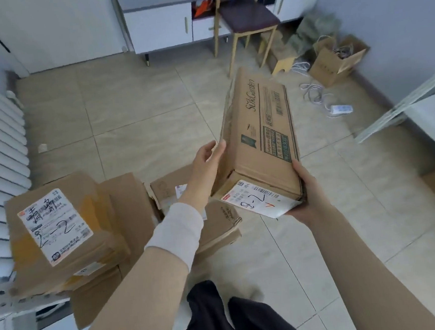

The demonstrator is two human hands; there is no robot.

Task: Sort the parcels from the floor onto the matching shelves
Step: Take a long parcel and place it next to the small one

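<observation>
Holding a long cardboard parcel [259, 140], the left hand [205, 163] presses its side flat-fingered while the right hand [305, 194] grips its labelled end.

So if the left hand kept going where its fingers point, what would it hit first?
The long box: the left hand lies flat against its side. Beyond that, perhaps the chair; depth is unclear.

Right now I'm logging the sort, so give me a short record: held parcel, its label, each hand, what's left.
held: long box, above the floor
label: label on its near end, handwritten, looks like 2-2
left hand: left hand flat against the left side
right hand: right hand grips near right corner
pile: pile lower left, top one also marked 2-2
</observation>
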